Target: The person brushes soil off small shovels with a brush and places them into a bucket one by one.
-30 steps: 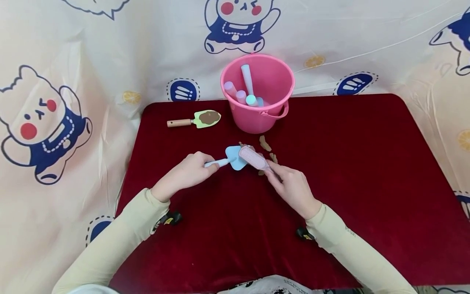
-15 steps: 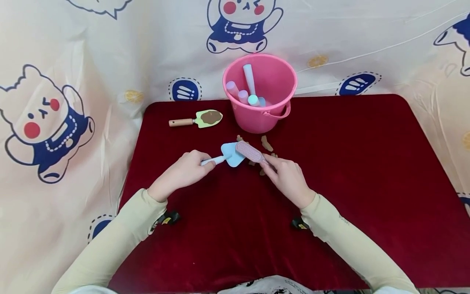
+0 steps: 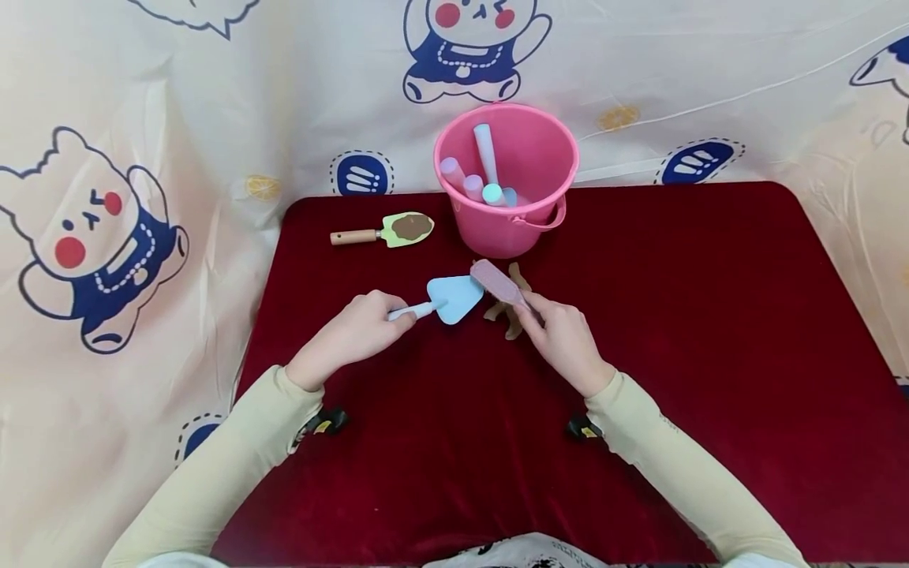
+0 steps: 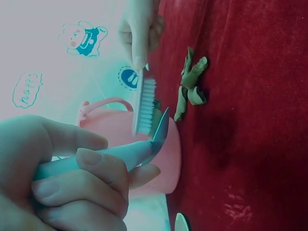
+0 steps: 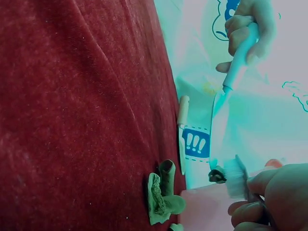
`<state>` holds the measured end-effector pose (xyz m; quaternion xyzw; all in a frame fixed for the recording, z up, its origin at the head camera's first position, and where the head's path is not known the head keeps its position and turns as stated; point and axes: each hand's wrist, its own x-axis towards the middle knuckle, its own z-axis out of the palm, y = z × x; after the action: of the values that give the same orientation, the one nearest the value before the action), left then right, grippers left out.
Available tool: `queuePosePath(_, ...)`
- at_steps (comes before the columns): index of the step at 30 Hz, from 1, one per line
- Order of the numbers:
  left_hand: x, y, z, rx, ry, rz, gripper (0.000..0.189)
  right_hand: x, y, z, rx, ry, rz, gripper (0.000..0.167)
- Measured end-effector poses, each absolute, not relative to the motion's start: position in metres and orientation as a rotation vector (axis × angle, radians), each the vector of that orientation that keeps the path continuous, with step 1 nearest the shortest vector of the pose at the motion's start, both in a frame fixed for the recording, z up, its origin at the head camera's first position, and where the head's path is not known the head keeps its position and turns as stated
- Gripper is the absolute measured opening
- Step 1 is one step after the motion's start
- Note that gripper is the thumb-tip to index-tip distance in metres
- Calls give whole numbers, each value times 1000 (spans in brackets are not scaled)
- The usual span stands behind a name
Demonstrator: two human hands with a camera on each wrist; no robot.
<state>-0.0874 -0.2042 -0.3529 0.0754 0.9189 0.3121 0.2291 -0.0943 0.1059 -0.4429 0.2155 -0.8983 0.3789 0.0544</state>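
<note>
My left hand grips the handle of a light blue hand trowel, its blade over the red cloth. In my right hand is a pink brush, its white bristles facing the trowel's blade tip. A small curled piece sits between the blade tip and the bristles in the right wrist view. Several brown curled pieces lie on the cloth under and beside the brush, partly hidden by it in the head view.
A pink bucket with several coloured handles inside stands behind the tools. To its left lies a green trowel with a wooden handle and a brown patch on its blade. Red cloth covers the table, and a printed curtain hangs behind it.
Both tools first shifted left over the last second. Since then the brush has swung right and back toward the bucket, overlapping less of the trowel's blade, while the trowel has stayed nearly in place.
</note>
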Motion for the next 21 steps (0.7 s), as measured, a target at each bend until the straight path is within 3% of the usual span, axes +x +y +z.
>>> queuePosePath(21, -87, -207, -352, 87, 2589, 846, 37, -89, 104, -434, 519, -2765, 1331, 29)
